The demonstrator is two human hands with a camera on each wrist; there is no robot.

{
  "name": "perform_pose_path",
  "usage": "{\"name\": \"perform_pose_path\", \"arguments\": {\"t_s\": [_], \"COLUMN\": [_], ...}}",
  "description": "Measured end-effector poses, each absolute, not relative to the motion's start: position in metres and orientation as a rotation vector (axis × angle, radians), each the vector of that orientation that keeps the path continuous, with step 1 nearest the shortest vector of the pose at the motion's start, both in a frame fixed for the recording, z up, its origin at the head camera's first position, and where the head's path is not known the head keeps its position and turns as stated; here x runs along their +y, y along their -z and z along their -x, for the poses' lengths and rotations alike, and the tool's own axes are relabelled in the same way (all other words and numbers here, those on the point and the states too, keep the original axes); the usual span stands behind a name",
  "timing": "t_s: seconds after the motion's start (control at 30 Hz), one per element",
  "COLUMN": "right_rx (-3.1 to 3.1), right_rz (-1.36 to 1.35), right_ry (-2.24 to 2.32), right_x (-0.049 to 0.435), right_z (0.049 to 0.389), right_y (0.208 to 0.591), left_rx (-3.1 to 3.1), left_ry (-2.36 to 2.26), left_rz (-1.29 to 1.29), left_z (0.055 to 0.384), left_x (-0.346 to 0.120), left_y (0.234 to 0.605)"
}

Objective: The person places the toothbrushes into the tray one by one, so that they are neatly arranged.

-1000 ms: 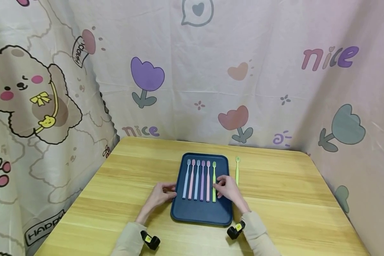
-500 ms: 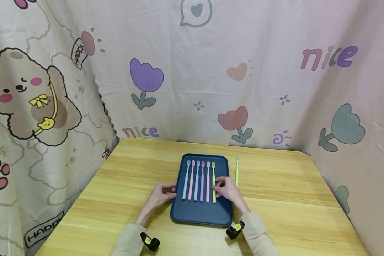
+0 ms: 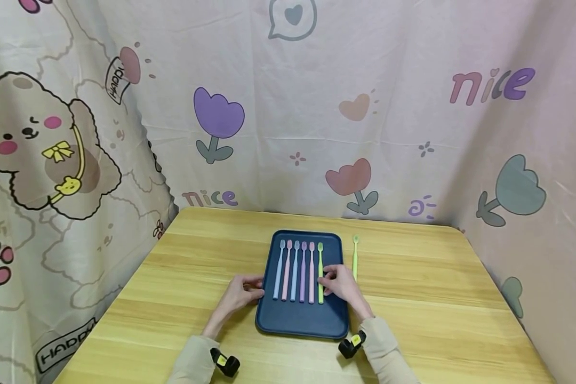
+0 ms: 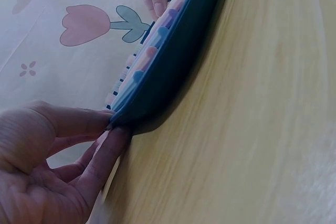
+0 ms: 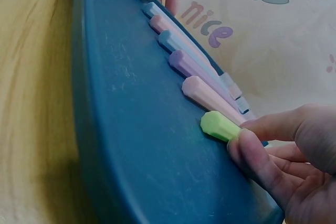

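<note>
A dark blue tray (image 3: 300, 321) lies on the table, holding a row of toothbrushes side by side, heads toward the far end. From left they are pale blue (image 3: 278, 274), pink (image 3: 286, 274), blue (image 3: 295, 274), purple (image 3: 303, 274), pink (image 3: 312, 274) and green (image 3: 320, 294). My right hand (image 3: 343, 284) pinches the green toothbrush handle (image 5: 218, 126) between thumb and finger. At the left edge, my left hand (image 3: 242, 293) holds the tray's rim, thumb and finger meeting at it in the left wrist view. Beyond my right hand, another green toothbrush (image 3: 356, 258) lies on the table, its lower end hidden.
The wooden table (image 3: 437, 298) extends around the tray on all sides. A printed curtain (image 3: 278, 106) hangs behind its far edge and at both sides. A small black camera (image 3: 225, 364) sits at the left wrist, another black camera (image 3: 352, 345) at the right.
The green toothbrush's head has shifted slightly left, so it lies straighter beside the pink one. My right hand stays on it, and my left hand keeps its place at the tray.
</note>
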State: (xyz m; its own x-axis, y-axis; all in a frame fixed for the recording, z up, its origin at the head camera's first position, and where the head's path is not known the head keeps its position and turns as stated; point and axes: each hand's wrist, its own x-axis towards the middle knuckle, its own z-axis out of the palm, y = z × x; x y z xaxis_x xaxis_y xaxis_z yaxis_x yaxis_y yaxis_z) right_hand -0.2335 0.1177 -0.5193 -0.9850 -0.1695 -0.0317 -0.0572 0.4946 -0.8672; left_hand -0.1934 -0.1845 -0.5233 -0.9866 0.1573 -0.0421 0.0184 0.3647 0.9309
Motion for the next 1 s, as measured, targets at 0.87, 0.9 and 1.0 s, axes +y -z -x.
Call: {"name": "perform_pose_path", "arguments": {"t_s": [0.87, 0.9, 1.0], "right_rx": [2.577, 2.576, 2.592], "right_rz": [0.240, 0.227, 0.152], "right_ry": [1.802, 1.854, 2.016], "right_x": [0.124, 0.127, 0.138], "right_z": [0.234, 0.234, 0.235], "right_y": [0.526, 0.527, 0.529], "left_rx": [2.447, 2.443, 2.439], "left_ry": [-1.741, -1.743, -1.742], "left_rz": [-0.195, -0.191, -0.177], "left_z": [0.192, 0.192, 0.193], "left_x": [-0.185, -0.185, -0.185], "left_y": [0.522, 0.522, 0.523]}}
